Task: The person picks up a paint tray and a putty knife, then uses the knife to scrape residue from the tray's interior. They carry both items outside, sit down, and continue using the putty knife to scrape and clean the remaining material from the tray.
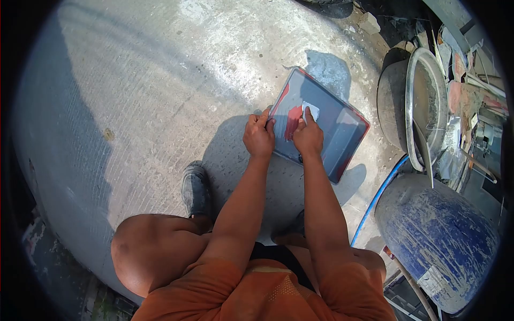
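Note:
A shallow grey rectangular tray-like panel (331, 114) with red along its rim lies tilted in front of me, close to the concrete floor. My left hand (259, 134) grips its left edge, fingers curled over the rim. A small white flat piece (311, 112) rests on the panel's inner face; whether it is paper, cloth or a scraper I cannot make out. My right hand (309, 137) holds it pressed down, index finger stretched along it and the others curled. Just left of the piece shows a streaky red patch (292, 122).
To the right stands a large round tub (412, 101) with a pale rim. A worn blue drum (439, 235) lies below it, with a blue hose (379, 193) alongside. Scrap and sticks (474, 134) pile up at the far right. My shoe (196, 188) is on the concrete floor (150, 117).

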Demonstrator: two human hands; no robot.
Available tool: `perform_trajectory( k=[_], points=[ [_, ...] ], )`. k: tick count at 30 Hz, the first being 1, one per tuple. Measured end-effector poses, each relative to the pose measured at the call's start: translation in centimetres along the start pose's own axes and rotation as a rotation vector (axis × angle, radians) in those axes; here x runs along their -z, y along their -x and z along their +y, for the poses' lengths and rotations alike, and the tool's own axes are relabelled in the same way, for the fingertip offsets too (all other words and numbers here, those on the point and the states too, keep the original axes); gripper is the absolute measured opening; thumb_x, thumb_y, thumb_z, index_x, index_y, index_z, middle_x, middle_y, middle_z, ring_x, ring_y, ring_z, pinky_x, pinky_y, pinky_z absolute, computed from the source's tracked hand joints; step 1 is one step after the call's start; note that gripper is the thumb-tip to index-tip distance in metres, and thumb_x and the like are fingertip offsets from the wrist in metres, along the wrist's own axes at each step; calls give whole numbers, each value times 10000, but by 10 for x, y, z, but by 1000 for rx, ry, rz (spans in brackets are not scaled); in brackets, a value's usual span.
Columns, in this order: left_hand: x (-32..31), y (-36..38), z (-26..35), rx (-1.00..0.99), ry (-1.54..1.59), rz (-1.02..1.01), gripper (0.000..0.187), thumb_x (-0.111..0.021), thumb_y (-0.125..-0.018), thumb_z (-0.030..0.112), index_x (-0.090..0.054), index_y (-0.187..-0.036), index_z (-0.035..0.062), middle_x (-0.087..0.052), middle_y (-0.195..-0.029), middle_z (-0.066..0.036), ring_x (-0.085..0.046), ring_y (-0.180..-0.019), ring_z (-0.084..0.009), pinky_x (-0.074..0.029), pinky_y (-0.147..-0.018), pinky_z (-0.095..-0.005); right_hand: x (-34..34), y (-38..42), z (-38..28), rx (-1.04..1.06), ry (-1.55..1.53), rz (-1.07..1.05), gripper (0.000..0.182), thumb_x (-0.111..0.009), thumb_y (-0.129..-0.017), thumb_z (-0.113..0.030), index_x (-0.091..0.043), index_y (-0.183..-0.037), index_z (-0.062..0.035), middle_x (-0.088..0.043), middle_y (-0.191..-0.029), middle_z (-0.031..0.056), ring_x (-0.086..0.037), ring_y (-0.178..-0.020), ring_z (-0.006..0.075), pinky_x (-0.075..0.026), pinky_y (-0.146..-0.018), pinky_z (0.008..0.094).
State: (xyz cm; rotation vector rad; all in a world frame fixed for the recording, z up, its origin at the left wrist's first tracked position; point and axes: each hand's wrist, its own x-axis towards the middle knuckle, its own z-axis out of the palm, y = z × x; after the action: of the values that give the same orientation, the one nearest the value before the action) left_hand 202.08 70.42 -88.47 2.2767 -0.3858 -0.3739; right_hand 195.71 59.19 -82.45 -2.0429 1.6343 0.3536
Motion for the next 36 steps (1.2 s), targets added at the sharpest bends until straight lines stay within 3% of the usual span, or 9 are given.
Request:
perform_trajectory(
  k=[17, 19, 25, 30, 36],
  points=[
    [-3, 16, 6, 136, 31, -153, 401, -705, -944, 249, -678, -1344, 260, -658, -973, -108, -687, -892, -331, -545, -795, -464, 11, 6, 10, 1, 150, -39, 503, -510, -1021, -294, -513, -1519, -229, -710, -1215, 219, -676, -1124, 427, -537, -963, 523],
    [-6, 25, 4, 97, 66, -157, 398, -725, -931, 221, -694, -1328, 203, -685, -985, -142, -687, -890, -359, -539, -807, -459, 18, -17, 6, -44, 104, 24, 501, -507, -1023, -294, -511, -1521, -239, -712, -1217, 213, -675, -1129, 426, -534, -972, 521],
    [-12, 36, 9, 156, 129, -198, 446, -707, -945, 184, -647, -1386, 194, -690, -1000, -176, -678, -923, -384, -529, -839, -463, 17, 13, 10, -49, 171, -31, 512, -492, -1028, -303, -490, -1534, -232, -691, -1277, 202, -659, -1178, 405, -525, -999, 514],
    [-15, 39, -1, 110, 95, -209, 469, -685, -961, 198, -616, -1424, 225, -674, -974, -155, -675, -903, -363, -531, -820, -465, 31, -26, 0, -50, 126, 11, 516, -491, -1026, -296, -488, -1536, -222, -689, -1286, 195, -650, -1195, 405, -528, -998, 501],
    [-13, 40, 4, 131, 97, -212, 468, -688, -960, 196, -619, -1421, 235, -679, -990, -145, -676, -901, -355, -530, -820, -458, 25, 2, 9, -78, 211, -75, 527, -499, -1023, -290, -470, -1549, -253, -681, -1325, 151, -647, -1219, 378, -522, -1011, 497]
  ],
)
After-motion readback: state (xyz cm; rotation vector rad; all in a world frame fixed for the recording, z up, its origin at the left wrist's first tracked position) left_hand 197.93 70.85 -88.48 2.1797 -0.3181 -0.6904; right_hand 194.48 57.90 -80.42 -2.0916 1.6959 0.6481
